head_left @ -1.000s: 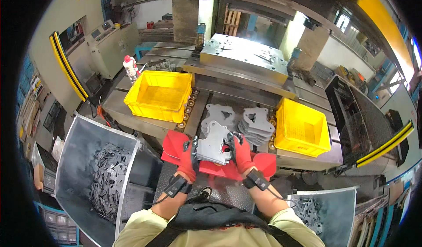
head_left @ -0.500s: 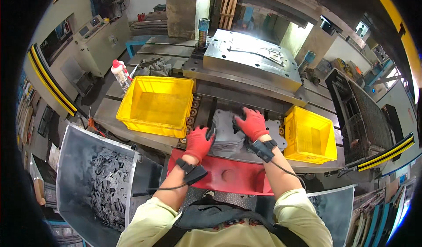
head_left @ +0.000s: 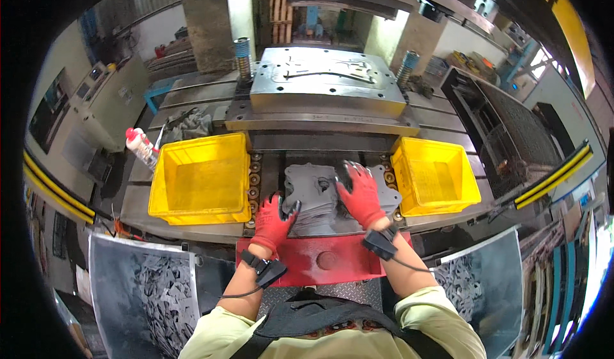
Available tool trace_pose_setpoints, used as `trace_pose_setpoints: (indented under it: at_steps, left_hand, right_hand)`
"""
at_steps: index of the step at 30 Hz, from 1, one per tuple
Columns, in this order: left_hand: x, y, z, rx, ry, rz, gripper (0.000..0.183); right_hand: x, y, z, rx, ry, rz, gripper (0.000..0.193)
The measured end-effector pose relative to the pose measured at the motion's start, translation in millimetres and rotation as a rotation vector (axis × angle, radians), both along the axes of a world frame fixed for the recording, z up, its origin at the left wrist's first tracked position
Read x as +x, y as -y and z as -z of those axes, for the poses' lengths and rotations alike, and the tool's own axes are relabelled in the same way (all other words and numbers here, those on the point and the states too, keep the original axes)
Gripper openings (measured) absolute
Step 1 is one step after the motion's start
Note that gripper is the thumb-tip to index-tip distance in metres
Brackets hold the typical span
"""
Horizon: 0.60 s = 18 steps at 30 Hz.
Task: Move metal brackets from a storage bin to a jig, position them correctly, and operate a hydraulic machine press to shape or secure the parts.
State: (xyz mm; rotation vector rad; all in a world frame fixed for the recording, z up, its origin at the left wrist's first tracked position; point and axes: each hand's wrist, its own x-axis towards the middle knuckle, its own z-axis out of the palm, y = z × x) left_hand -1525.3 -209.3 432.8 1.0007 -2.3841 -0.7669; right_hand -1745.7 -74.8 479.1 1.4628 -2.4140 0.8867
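Observation:
A stack of flat grey metal plates (head_left: 311, 183) with holes lies on the press bed in front of me, its edges slightly uneven. My left hand (head_left: 275, 222), in a red glove with dark fingertips, is at the stack's near left corner with its fingers apart. In a matching glove, my right hand (head_left: 362, 196) rests over the right part of the plates, fingers spread. More grey plates (head_left: 387, 196) show to the right of that hand; whether they form a separate stack is partly hidden by it. Neither hand is closed round a plate.
Yellow bins stand left (head_left: 201, 180) and right (head_left: 436, 177) of the plates. Behind is a steel die block (head_left: 326, 78) between spring posts. A red ledge (head_left: 313, 260) lies nearest me. Grey scrap containers flank me (head_left: 169, 288) (head_left: 457, 288). A red-capped bottle (head_left: 142, 147) stands far left.
My view has shifted, so the bed looks straighter and the die sits further left. Both hands stay at the plates; my left hand sits lower at the stack's corner, its fingers more spread.

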Motion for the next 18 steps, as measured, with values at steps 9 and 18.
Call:
trace_pose_setpoints:
  at_steps: [9,18]
  left_hand:
    - [-10.3,-6.9,-8.7,-0.217,0.208,0.097,0.085]
    - [7.6,4.1,29.6,-0.299,0.032,0.215,0.087]
  right_hand:
    - [7.6,-212.8,11.5,-0.163,0.082,0.435,0.049]
    - [104.4,-405.5,47.8,-0.169,0.243,0.963,0.05]
